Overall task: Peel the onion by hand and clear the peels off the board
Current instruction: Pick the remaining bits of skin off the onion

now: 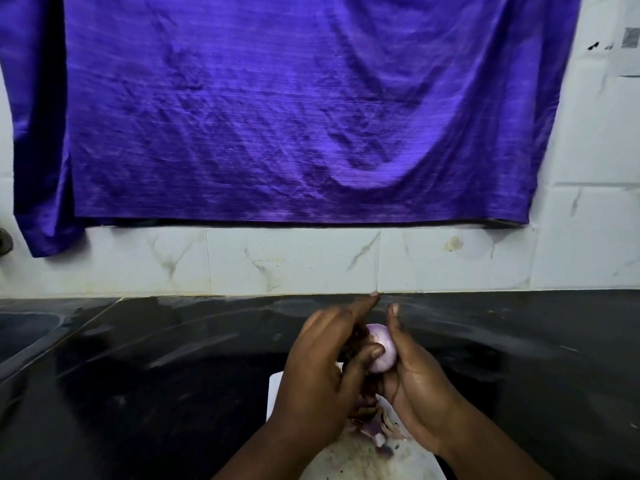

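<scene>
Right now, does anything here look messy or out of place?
Only peeling mess: torn peels lie scattered on the white board below the hands. The right hand holds the onion while the left hand pinches its dark outer skin. A brownish stain marks one wall tile.

Dim, diffuse lighting. The glossy black bench (pixel 138 375) shows pale glare streaks, smeared by motion blur; its rear edge bows from wide-angle distortion.
</scene>
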Demonstrator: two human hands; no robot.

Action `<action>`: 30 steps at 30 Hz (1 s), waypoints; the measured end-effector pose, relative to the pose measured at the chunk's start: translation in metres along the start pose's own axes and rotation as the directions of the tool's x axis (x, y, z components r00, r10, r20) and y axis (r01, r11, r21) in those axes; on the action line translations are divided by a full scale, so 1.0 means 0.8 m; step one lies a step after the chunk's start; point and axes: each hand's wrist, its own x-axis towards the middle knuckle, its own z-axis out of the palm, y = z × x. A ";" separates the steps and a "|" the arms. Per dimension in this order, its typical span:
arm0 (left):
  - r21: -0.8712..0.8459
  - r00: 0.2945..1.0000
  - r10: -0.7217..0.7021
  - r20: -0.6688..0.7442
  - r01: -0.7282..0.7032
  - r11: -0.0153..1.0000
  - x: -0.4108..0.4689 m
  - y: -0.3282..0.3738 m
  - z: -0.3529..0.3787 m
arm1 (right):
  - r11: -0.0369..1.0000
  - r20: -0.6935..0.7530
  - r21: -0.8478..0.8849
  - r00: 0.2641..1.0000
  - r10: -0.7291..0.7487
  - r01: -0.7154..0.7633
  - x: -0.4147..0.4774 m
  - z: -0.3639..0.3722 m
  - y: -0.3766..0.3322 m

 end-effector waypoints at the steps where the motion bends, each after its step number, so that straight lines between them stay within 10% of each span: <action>1: 0.052 0.999 0.033 0.002 -0.033 0.998 -0.001 0.001 0.000 | 1.000 0.002 0.013 1.000 0.009 -0.009 0.000 0.002 0.000; 30: -0.100 0.995 -0.016 -0.099 0.006 0.995 0.009 -0.001 0.002 | 0.987 -0.062 -0.158 0.997 -0.052 0.041 -0.006 0.023 -0.011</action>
